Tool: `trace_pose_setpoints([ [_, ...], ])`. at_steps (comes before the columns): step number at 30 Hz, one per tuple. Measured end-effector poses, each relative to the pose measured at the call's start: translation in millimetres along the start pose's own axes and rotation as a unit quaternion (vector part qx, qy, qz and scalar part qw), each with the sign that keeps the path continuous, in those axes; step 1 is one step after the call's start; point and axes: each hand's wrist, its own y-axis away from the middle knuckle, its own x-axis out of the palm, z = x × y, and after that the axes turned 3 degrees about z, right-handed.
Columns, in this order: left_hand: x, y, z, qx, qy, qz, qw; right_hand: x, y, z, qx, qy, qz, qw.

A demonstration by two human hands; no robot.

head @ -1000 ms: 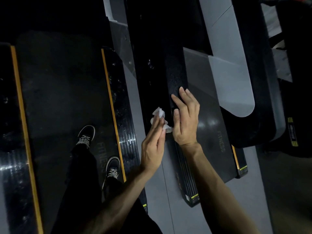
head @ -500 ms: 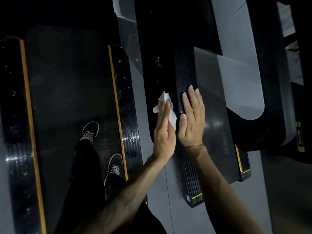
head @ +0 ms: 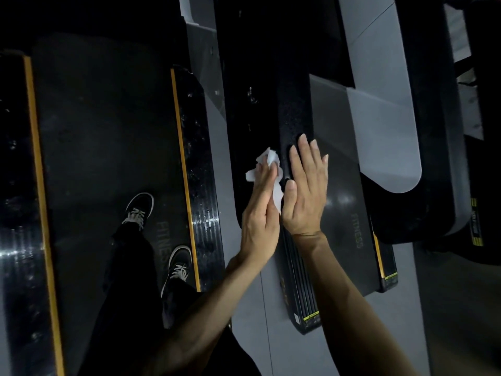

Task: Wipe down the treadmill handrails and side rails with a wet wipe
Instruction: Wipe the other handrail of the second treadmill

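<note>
A black handrail (head: pixel 294 109) runs away from me between two treadmills. My left hand (head: pixel 261 210) presses a crumpled white wet wipe (head: pixel 267 164) flat against the rail's left face, fingers straight. My right hand (head: pixel 305 185) lies flat on the rail's top and right side, fingers straight and together. The two hands sandwich the rail, and part of the wipe is hidden under my left palm.
I stand on the left treadmill belt (head: pixel 103 147), my black sneakers (head: pixel 139 207) visible, orange-edged side rails (head: pixel 199 172) on both sides. The neighbouring treadmill's belt (head: pixel 344 221) marked FITNESS lies below my right hand. A grey floor strip (head: pixel 249 308) separates the machines.
Both hands have slid forward along the handrail, away from me, with the wipe carried under my left hand. The wipe now sits higher against the rail's side.
</note>
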Motion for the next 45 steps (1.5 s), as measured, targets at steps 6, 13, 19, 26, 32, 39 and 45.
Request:
trace_pose_setpoints([
  [6, -13.6, -14.8, 25.0, -0.01, -0.066, -0.005, 0.998, -1.1, -4.8, 10.3, 0.014, 0.025, -0.024, 0.999],
  [13, -11.7, 27.0, 17.4, 0.006, -0.033, 0.024, 0.999, -0.2, -5.2, 8.4, -0.006, 0.05, -0.032, 0.998],
  [19, -9.7, 0.7, -2.0, 0.039, -0.011, 0.028, 0.999, -2.5, -3.8, -1.5, -0.039, 0.033, -0.007, 0.999],
  [26, -12.1, -12.1, 22.6, 0.033, -0.034, -0.002, 0.999, -1.2, -2.3, 0.3, -0.03, 0.022, 0.001, 0.999],
  [32, 1.9, 9.0, 17.4, -0.012, -0.018, -0.006, 1.0, 0.1, -2.9, -1.4, -0.028, 0.023, -0.005, 0.999],
  [39, -4.8, -22.7, 13.4, 0.03, -0.04, 0.029, 0.998, 2.1, -1.8, -1.2, -0.03, 0.02, -0.01, 0.999],
  [45, -5.3, -17.2, 20.5, -0.02, -0.018, 0.045, 0.999, 1.4, -2.2, -1.0, -0.032, 0.024, -0.014, 0.999],
])
